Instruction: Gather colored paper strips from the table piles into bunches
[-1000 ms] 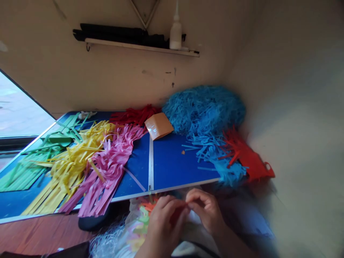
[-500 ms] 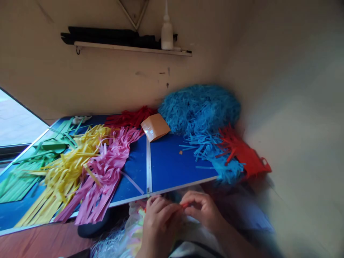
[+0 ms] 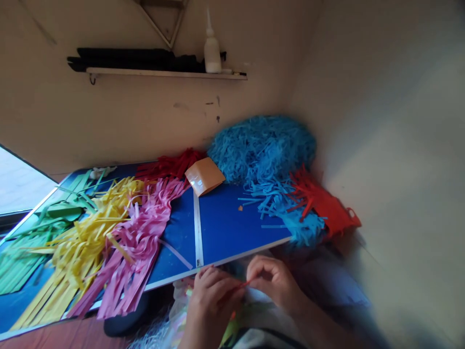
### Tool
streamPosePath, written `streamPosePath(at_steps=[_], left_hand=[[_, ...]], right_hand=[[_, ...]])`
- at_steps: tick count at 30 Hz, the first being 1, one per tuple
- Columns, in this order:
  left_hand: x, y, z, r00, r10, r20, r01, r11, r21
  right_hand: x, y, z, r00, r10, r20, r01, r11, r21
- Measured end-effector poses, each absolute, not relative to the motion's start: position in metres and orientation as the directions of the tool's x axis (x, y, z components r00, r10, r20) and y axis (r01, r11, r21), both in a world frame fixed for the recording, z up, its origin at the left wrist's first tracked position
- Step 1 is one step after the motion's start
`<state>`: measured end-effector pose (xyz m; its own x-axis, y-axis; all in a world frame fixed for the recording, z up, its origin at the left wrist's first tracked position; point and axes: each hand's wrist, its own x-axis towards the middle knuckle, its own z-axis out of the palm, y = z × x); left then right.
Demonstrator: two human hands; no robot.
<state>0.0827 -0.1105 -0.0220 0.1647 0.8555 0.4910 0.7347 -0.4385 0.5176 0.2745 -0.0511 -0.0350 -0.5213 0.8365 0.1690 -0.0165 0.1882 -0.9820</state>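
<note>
In the head view, the red strip (image 3: 247,283) has just come into plainer sight: half a second ago it was a small bunched bit at the right fingertips, and now it runs thin and fairly straight across the gap between the two hands, just in front of the tabletop (image 3: 236,225)'s near edge. That suggests it is being drawn out or twisted between the fingers, though which cannot be told. The whole scene sits further left in the view, while the pink fringe (image 3: 145,223), yellow fringe (image 3: 85,242), green fringe (image 3: 32,240), orange packet (image 3: 205,177) and blue shreds (image 3: 263,148) keep their places on the tabletop. The right hand (image 3: 274,281) has a fine grip: thumb and forefinger pinched together on the strip's one end, the fingers curled into a loose loop behind. The left hand (image 3: 214,293) shows mostly its back, its grip nearly closed, with the strip running in between thumb and fingers; its far end is hidden there. Below the left hand, a yellow-green strip (image 3: 229,332) shows, blurred.
</note>
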Motion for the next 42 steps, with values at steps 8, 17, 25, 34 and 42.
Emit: streamPosePath(at_steps=[8, 17, 25, 34, 42], left_hand=[[0.081, -0.115, -0.02, 0.118, 0.834, 0.539, 0.776, -0.416, 0.473], [0.099, -0.116, -0.01, 0.085, 0.735, 0.673, 0.71, -0.518, 0.476], [0.101, -0.113, -0.014, 0.056, 0.762, 0.646, 0.699, -0.492, 0.519], [0.104, -0.117, -0.023, -0.046, 0.89, 0.453, 0.567, -0.35, 0.746], [0.108, -0.119, -0.029, -0.13, 0.952, 0.277, 0.391, -0.207, 0.897]], right_hand=[[0.275, -0.054, -0.029, -0.461, 0.865, 0.198, 0.047, 0.247, -0.968], [0.274, -0.063, -0.028, -0.433, 0.861, 0.267, 0.063, 0.324, -0.944], [0.273, -0.067, -0.021, -0.398, 0.876, 0.272, 0.122, 0.344, -0.931], [0.275, -0.067, -0.018, -0.427, 0.886, 0.181, 0.083, 0.237, -0.968], [0.275, -0.065, -0.02, -0.395, 0.894, 0.21, 0.118, 0.276, -0.954]])
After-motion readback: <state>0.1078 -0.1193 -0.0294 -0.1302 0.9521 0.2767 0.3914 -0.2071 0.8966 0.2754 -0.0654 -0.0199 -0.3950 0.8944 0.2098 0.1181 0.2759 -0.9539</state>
